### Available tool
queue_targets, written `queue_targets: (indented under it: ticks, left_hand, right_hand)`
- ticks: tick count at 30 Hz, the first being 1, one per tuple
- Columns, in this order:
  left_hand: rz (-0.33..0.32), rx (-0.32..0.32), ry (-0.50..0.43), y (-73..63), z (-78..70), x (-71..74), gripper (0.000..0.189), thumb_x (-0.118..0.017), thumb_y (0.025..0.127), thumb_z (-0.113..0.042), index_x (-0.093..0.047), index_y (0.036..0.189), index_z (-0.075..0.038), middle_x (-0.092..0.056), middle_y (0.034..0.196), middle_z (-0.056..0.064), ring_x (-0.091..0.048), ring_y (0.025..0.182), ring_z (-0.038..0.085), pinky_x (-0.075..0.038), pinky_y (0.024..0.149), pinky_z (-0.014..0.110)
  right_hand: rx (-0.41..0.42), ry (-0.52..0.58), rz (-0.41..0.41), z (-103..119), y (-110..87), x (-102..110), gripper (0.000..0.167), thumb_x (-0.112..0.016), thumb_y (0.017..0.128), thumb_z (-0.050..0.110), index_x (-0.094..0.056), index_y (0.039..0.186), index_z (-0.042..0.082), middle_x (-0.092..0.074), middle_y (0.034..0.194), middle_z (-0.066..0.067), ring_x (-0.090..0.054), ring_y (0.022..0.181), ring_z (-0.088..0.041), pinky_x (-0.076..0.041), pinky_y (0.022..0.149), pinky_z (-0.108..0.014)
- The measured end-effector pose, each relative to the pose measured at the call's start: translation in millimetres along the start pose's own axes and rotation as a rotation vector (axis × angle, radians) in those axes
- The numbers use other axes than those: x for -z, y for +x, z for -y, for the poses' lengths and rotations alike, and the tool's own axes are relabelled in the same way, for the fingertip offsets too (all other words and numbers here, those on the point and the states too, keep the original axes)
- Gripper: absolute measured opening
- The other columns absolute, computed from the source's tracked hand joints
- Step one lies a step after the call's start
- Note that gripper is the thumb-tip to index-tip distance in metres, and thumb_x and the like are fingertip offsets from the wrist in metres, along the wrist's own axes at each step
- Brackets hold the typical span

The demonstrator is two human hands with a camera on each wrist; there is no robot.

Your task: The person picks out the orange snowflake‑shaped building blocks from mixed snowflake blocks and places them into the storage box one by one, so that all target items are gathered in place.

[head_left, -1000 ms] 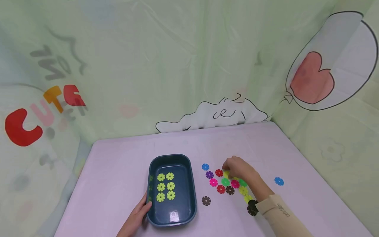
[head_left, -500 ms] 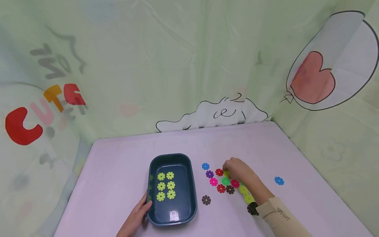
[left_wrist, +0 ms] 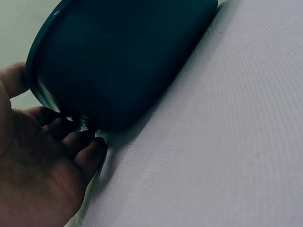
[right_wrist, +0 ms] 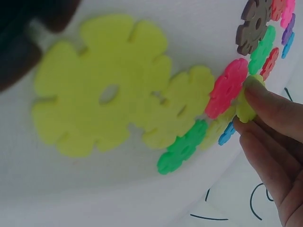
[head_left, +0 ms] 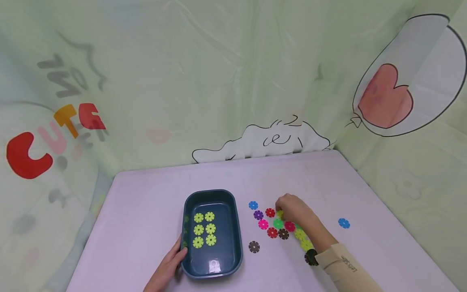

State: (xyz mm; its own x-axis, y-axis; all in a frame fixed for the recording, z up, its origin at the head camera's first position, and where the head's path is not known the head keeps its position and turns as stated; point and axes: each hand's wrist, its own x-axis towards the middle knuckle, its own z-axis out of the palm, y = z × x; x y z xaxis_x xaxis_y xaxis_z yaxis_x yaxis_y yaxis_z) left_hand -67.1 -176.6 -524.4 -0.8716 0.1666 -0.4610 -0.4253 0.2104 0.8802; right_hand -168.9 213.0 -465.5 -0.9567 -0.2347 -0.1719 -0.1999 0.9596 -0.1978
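Right hand (head_left: 294,209) pinches a yellow flower-shaped plastic disc (right_wrist: 245,106); left hand (head_left: 168,263) grips a dark blue rounded rectangular tray (head_left: 228,239)

Thumb and fingertips hold the disc amid loose multicoloured notched discs (head_left: 272,232), right of the tray. The left thumb lies over the tray's left rim, fingers against its outer wall. Inside, 6 yellow-green notched discs (head_left: 210,225) lie in 2 columns of 3. On the pale lilac table (head_left: 146,202), 1 blue notched disc (head_left: 343,220) lies well apart at right. Behind hangs a pale green printed curtain (head_left: 164,81).
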Motion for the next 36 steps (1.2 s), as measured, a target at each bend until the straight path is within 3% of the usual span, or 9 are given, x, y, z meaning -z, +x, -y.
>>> queue_targets:
  ticks: [18, 36]
  left_hand:
    - [-0.005, 0.002, -0.001, 0.9, 0.1, -0.5, 0.082, -0.047, 0.094, -0.060, -0.015, 0.157, -0.016, -0.007, 0.164, 0.015, -0.004, 0.149, 0.044, -0.020, 0.117, 0.062]
    - [-0.017, 0.015, 0.010, -0.4, -2.1, -1.0, 0.080, -0.044, 0.096, -0.059, -0.016, 0.157, -0.015, -0.008, 0.163, 0.017, -0.007, 0.149, 0.045, -0.022, 0.116, 0.061]
  right_hand:
    - [0.012, 0.012, 0.001, -3, -2.2, 13, 0.014, -0.084, 0.071, 0.004, -0.076, 0.081, 0.009, -0.069, 0.075, -0.002, -0.058, 0.069, -0.014, -0.060, 0.073, -0.030]
    - [0.099, 0.047, -0.026, 16, -2.5, 58, 0.010, -0.081, 0.075, 0.001, -0.074, 0.076, 0.008, -0.068, 0.072, -0.001, -0.057, 0.066, -0.013, -0.058, 0.067, -0.027]
